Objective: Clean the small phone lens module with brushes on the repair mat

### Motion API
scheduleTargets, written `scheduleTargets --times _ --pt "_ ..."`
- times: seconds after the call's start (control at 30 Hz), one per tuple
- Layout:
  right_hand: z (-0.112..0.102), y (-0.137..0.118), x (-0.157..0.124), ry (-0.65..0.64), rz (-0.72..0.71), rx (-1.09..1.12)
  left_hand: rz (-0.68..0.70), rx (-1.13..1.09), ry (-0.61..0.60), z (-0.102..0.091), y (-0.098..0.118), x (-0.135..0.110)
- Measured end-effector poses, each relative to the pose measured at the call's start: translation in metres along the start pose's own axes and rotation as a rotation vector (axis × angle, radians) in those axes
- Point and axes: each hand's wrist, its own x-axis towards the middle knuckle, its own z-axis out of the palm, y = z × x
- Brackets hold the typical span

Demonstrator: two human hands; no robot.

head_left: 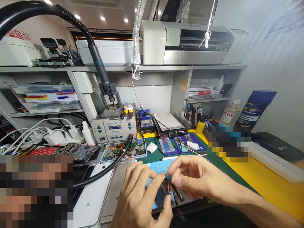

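Note:
Over the middle of the bench, my left hand [142, 196] grips a small dark, shiny rectangular piece [165, 187] between thumb and fingers. Its exact kind does not show. Narrow black strips [176, 191] stick out on its right side, angled downward. My right hand [197, 177] is closed, thumb and fingertips pinched at the upper end of these strips. The fingers partly hide both the piece and the contact. Beneath the hands lies a light-blue printed sheet [161, 165].
A black hose [111, 166] curves in from the left, across a white phone [91, 202]. Behind stand a parts tray [144, 152], a soldering/hot-air station [114, 128] and a flat heating plate [169, 123]. Bottles, including a clear one [230, 114], stand right. Blurred patches hide some areas.

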Motion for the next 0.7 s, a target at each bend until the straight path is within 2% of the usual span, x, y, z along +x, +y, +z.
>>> scheduleTargets --times 0.2,0.7 --pt "0.006 0.000 0.002 0.081 -0.021 -0.046 0.019 0.020 0.025 0.004 -0.002 -0.003" --pt "0.009 0.003 0.008 0.165 0.017 -0.114 0.069 0.014 0.077 0.007 -0.002 -0.005"
